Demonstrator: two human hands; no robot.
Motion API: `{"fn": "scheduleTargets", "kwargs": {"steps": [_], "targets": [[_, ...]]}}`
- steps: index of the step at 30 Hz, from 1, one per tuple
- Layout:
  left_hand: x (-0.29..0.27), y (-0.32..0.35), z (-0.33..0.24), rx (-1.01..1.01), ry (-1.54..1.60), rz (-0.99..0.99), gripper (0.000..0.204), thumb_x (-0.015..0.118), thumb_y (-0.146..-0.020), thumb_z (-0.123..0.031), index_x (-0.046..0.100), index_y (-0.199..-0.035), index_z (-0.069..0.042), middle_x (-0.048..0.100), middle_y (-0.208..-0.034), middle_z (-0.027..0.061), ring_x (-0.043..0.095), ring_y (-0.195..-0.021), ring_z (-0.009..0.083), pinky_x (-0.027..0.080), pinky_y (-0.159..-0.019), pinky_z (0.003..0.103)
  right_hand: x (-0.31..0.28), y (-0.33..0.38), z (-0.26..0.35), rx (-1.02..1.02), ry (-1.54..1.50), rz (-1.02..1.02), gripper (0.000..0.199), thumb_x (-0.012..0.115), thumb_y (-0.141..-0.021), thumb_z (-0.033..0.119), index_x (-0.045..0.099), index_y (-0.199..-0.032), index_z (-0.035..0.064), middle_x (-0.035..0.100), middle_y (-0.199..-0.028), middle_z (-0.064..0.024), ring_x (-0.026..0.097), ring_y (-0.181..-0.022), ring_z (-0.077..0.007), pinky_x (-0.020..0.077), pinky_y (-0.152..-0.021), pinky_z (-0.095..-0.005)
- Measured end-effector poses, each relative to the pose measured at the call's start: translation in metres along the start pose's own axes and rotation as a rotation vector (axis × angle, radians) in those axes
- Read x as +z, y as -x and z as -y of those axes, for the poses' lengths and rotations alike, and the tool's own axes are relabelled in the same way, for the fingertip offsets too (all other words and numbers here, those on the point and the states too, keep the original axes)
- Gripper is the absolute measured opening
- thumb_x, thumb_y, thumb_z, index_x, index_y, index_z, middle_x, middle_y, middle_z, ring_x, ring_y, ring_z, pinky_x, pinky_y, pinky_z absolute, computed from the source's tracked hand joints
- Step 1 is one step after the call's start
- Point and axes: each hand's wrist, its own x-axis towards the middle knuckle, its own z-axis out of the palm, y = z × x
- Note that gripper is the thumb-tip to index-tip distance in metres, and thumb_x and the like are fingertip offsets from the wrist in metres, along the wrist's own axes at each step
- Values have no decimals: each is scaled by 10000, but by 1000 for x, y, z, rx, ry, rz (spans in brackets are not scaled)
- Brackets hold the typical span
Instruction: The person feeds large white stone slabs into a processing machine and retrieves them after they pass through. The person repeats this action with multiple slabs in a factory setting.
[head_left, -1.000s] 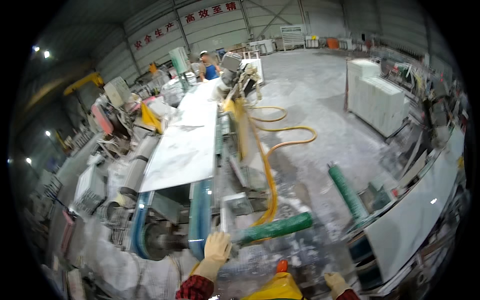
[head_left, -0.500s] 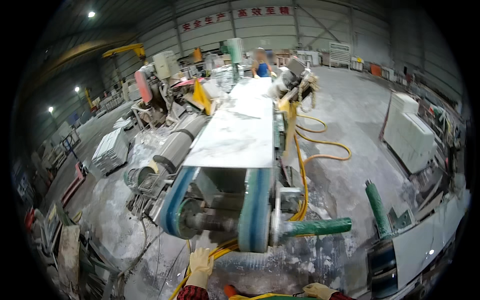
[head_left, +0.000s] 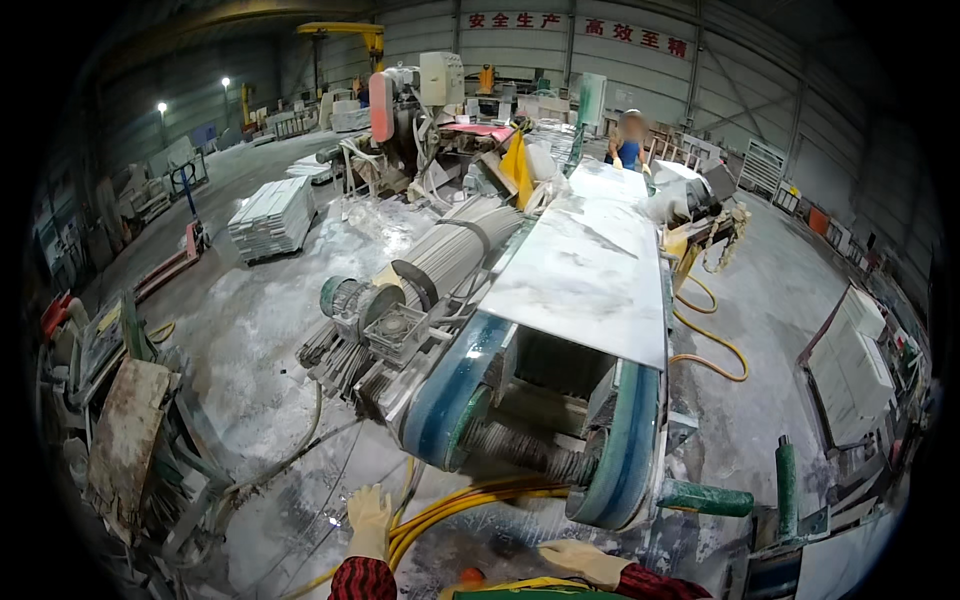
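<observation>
My left hand [head_left: 369, 520], in a cream work glove, hovers over the floor in front of the conveyor's left belt, fingers stretched and holding nothing. Lower and further right, my right hand [head_left: 583, 564] wears a similar glove; its fingers point left, flat and without anything in them. Ahead of both hands, a white stone slab [head_left: 580, 285] with grey veins lies on the conveyor. Its near edge stops short of the rounded ends of the blue-green left belt [head_left: 452, 390] and right belt [head_left: 622, 465]. Neither hand touches slab or belts.
Yellow hoses [head_left: 470, 495] cross the floor between my hands and the conveyor. A green roller [head_left: 708, 498] juts out at right. A motor [head_left: 360, 305] stands left of the conveyor, beyond it a slab stack [head_left: 272, 218]. A co-worker [head_left: 628, 140] stands at the far end.
My view has swung left, so the conveyor appears further right. My right hand has come further into view, reaching leftward. The left hand stays low with fingers extended.
</observation>
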Motion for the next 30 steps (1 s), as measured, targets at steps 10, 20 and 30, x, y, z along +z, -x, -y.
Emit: {"fn": "scheduleTargets", "kwargs": {"steps": [10,20,30], "targets": [[14,11,-25,63,39,69,380,679,-1008,-391,692,-1306,-155,674,-1218,95,621,-1198,326,471,-1000,508,-147,-39,35,-429,146,-899,269,660,-1018,172,736,-1257,73,724,-1146,-199,660,-1084,-424,531,-953,-506],[-57,-104,-9,194,-143,-159,386,669,-1022,-338,657,-1349,-134,663,-1263,113,611,-1205,354,468,-1022,521,-289,-96,-65,-82,516,-1442,309,614,-965,170,592,-1231,14,612,-1156,-240,567,-1117,-473,447,-1022,-557],[-103,-183,-162,527,-103,-140,498,699,-975,-217,597,-1445,-91,635,-1358,181,581,-1287,405,447,-1102,530,-275,-133,-115,110,565,-1408,631,665,-1043,243,508,-1596,-18,520,-1642,-274,489,-1508,-473,334,-1301,-561]]}}
